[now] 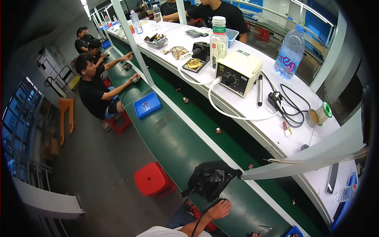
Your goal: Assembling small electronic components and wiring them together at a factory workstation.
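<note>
My left hand (219, 209) rests low on the green bench (169, 130), fingers curled, beside a crumpled black bag (211, 179). Something dark shows at the fingers, but what they hold, if anything, is hidden. A black cable (196, 227) runs along that forearm. At the lower edge, only the fingertips of what appears to be my right hand (256, 235) come into view; the rest is cut off. Close to them lies a thin, pointed metal tool (265, 226). The corner of a blue bin (293, 232) with small parts in it is right of that.
A red stool (152, 179) stands left of the bench. Farther along, a blue tray (147, 105) lies near a seated co-worker (92, 79) with one arm outstretched. A raised white shelf (256, 114) bears a soldering station (239, 73), bottles and solder spools. White posts rise between bench and shelf.
</note>
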The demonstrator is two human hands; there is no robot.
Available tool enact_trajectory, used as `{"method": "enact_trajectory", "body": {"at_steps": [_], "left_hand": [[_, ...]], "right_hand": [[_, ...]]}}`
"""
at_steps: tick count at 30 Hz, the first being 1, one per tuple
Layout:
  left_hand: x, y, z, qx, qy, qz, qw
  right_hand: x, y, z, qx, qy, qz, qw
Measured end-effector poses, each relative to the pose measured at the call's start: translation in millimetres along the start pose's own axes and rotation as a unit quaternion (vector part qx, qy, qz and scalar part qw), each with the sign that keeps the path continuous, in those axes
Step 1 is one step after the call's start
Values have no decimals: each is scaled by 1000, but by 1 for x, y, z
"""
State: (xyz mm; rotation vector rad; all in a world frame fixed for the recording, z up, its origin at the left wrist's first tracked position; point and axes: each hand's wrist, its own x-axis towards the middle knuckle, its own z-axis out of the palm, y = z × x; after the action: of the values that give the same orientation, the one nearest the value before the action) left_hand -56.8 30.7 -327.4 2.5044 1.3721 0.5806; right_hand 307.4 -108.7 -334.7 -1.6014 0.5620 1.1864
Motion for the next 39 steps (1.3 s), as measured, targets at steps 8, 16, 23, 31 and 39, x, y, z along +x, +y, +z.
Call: {"method": "enact_trajectory", "body": {"at_steps": [8,16,23,31,39], "left_hand": [[0,-2,1,-10,-7,-2,1000],[0,1,3,-1,-27,-4,1000],[-6,-4,2,8,-34,-17,999],[0,2,0,-2,18,13,1000],[4,-2,4,-12,-2,-10,1000]], "right_hand": [[-3,1,7,-40,41,-7,998],[-9,-3,1,13,-33,12,999],[18,1,-1,-28,-28,4,999],[62,-5,-49,39,-186,30,981],[30,15,-32,-104,-28,-78,991]]}}
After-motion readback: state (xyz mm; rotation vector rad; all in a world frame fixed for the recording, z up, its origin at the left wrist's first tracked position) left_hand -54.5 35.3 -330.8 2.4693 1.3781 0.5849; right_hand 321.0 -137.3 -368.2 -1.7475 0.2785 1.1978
